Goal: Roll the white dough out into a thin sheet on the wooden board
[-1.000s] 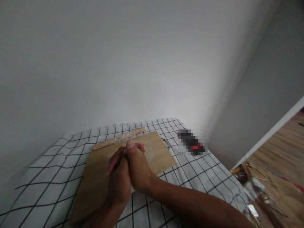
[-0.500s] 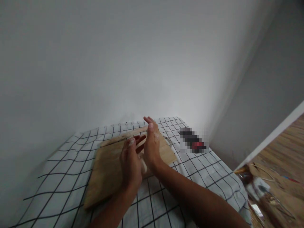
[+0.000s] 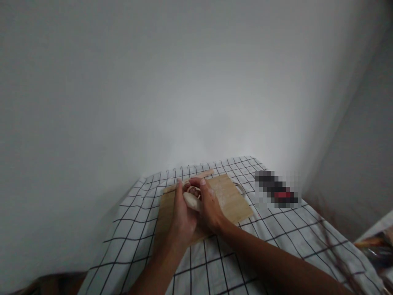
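A pale lump of dough (image 3: 192,201) sits between my two hands, above a wooden board (image 3: 236,203). My left hand (image 3: 183,217) cups it from the left, thumb pointing up and fingers curled in behind. From the right, my right hand (image 3: 211,209) closes round the same lump with bent fingers. Both hands partly hide the dough. White, flour-like dust marks the board to the right of my hands. A light wooden stick, probably a rolling pin (image 3: 207,173), lies along the board's far edge, partly hidden by my fingers.
A white cloth with black grid lines (image 3: 135,233) covers the table. To the right of the board lies a blurred-out dark and red object (image 3: 278,190). A pale wall (image 3: 190,82) rises behind the table. Blurred items appear beyond the table's right edge.
My hands, upright and partly apart before, have come together round the dough, with the right fingers now bent. The view has shifted, so the board and table appear farther right.
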The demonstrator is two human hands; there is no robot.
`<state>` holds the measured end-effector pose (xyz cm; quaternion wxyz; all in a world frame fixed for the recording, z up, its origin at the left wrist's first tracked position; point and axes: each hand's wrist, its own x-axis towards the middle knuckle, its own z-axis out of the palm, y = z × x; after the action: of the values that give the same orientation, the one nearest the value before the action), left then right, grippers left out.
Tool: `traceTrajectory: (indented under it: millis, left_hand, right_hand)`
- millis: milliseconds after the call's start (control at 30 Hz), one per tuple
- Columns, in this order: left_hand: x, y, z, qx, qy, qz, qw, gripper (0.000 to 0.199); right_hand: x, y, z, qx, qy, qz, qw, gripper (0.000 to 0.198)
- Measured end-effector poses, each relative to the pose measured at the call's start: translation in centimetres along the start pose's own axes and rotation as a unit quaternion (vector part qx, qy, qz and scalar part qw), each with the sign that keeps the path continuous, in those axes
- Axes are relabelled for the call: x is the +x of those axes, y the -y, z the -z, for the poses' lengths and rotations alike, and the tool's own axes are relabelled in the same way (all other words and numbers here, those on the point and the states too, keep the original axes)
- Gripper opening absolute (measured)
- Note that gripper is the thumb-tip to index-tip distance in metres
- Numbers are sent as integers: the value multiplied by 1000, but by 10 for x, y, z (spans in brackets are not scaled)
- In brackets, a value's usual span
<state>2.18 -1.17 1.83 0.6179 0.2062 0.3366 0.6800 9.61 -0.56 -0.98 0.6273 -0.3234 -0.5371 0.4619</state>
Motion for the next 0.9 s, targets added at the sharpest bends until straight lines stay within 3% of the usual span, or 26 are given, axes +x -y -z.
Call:
traceTrajectory:
  millis: [100,167,233,367,567,700,833,900]
  left_hand:
    - [-6,12,-2,99,11,-73,992,27]
    - [-7,16,1,187,22,-138,972,24]
    - [-7,17,5,253,51,-161,953,27]
    - [-10,13,7,281,85,-108,950,34]
    - [-11,12,0,255,81,-109,957,31]
    - [-20,18,-5,201,100,-69,972,22]
    - [-41,33,-5,184,201,25,962,50]
    - [-45,40,-2,145,205,84,964,60]
  right_hand:
    - [0,3,1,50,-31,-5,998,53]
    - [4,5,6,80,-36,-3,996,53]
    - [7,4,13,103,-24,-25,994,53]
    - [8,4,17,135,16,-82,987,52]
    - [3,10,14,81,-2,-68,994,57]
    - [12,6,26,31,-91,-40,995,55]
    - [36,2,52,27,-188,0,982,51]
    - [45,2,63,53,-197,3,979,49]
